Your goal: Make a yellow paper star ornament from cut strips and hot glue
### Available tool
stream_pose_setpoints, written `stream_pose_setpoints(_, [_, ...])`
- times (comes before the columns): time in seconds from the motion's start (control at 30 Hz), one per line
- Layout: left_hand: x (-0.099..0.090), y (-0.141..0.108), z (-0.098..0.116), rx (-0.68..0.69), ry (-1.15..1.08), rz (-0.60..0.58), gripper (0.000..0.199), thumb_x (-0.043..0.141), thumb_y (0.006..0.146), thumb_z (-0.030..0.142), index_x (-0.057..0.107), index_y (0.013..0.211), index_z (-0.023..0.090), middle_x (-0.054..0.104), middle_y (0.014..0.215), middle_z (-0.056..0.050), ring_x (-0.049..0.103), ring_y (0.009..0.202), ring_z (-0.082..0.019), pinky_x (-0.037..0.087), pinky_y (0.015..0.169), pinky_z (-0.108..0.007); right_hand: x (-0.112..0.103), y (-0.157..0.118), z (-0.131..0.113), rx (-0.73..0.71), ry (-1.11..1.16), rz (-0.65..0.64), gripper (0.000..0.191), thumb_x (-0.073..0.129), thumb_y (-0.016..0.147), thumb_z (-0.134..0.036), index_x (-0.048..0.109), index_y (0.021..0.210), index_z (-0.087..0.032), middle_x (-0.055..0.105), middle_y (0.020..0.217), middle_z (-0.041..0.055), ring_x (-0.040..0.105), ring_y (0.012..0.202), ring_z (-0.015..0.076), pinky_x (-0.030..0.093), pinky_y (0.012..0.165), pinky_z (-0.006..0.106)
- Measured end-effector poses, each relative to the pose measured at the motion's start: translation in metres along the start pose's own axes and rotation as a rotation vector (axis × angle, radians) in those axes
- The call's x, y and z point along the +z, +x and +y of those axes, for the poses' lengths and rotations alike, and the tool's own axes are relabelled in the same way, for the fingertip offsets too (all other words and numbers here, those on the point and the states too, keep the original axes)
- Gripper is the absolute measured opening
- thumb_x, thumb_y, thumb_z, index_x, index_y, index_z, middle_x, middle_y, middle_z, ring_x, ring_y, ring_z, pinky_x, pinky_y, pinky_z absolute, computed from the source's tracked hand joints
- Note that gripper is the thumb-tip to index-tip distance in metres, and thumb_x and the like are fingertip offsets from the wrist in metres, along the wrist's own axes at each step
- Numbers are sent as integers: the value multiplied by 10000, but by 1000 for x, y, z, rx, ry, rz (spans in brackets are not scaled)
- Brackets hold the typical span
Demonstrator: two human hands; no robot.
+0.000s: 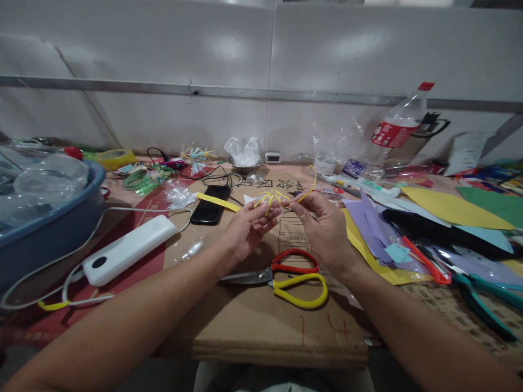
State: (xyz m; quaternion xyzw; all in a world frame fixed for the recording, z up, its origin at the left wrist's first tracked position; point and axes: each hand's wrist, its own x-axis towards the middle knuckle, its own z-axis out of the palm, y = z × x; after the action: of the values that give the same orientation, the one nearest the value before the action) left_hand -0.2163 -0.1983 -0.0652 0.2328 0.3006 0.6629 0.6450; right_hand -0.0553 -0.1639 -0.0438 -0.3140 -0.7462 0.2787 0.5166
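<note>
My left hand (pixel 254 227) is closed on the edge of a small, clear plastic dome (pixel 273 199) with thin yellow strips spreading across it. Beside it, my right hand (pixel 321 223) pinches a narrow yellow strip (pixel 314 182), whose free end curves upward. The strip's other end runs close to the dome; whether it touches is too small to tell. Below both hands, scissors (pixel 300 291) with one red and one yellow handle lie on the cardboard (pixel 245 329). A wider yellow paper strip (pixel 218 202) crosses a black phone (pixel 210 206) left of my left hand.
At left stand a blue basin (pixel 92 201) of clear plastic and a white power bank (pixel 131 250) with a looping cable. Coloured paper sheets (pixel 453 207), a red cutter (pixel 427 261) and teal-handled pliers (pixel 482 305) lie at right. A red-capped bottle (pixel 398 128) leans at the back.
</note>
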Motion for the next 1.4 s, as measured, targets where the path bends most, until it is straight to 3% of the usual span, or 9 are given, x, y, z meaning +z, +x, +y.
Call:
stream_pose_setpoints(0.23, [-2,2,-2,3,-88,-60,120,713,825,146,716,938,108,736,905,-66,694,771,-101,585,817,-214,3,-5,0,7,-30,23,195,645,909,-413,685,911,-222,746,959,54,699,906,216,537,850,369])
stream_pose_setpoints(0.43, [7,-2,1,-29,-162,-25,92,633,877,118,702,929,86,725,887,-80,698,781,-111,592,809,-205,7,-11,3,-13,6,27,154,640,919,-387,670,977,-246,749,1054,48,697,1002,222,519,955,413])
stream_pose_setpoints(0.6, [13,-6,3,-28,-211,3,131,570,912,99,696,930,70,722,869,-87,702,765,-108,600,797,-212,7,-15,5,-211,-144,71,130,673,906,-309,676,1026,-259,748,1074,24,693,1004,216,509,947,422])
stream_pose_setpoints(0.8, [14,-6,3,-22,-251,-2,122,577,907,94,694,915,63,719,837,-91,702,747,-114,605,801,-228,1,-17,3,-464,-368,89,307,700,880,-198,648,1171,-279,747,1109,24,664,989,213,470,927,416])
stream_pose_setpoints(1.07, [17,-10,12,4,-261,4,83,610,894,104,672,925,58,696,834,-75,686,761,-102,589,784,-195,-5,-16,1,-642,-363,54,444,705,822,-77,615,1211,-272,747,1022,31,640,952,234,464,898,437])
stream_pose_setpoints(1.17, [15,-10,12,-6,-187,-8,95,636,886,141,675,938,71,695,831,-76,673,741,-100,582,748,-191,-12,-15,-4,-661,-249,-36,448,718,849,-280,569,1271,-261,709,1088,61,605,1019,265,464,935,467])
stream_pose_setpoints(1.27, [12,-10,9,10,-92,-27,132,692,852,161,676,958,86,704,854,-75,673,755,-109,575,743,-206,-18,-13,-6,-558,-234,-78,534,497,933,-562,507,1359,-239,623,1262,103,498,1171,315,399,1013,526])
stream_pose_setpoints(1.4, [13,-10,6,40,-64,-54,182,751,797,148,662,953,117,724,925,-63,694,799,-119,568,761,-228,-19,-11,-2,-465,-353,-129,664,298,962,-661,347,1471,-238,545,1414,93,429,1251,322,303,1081,547])
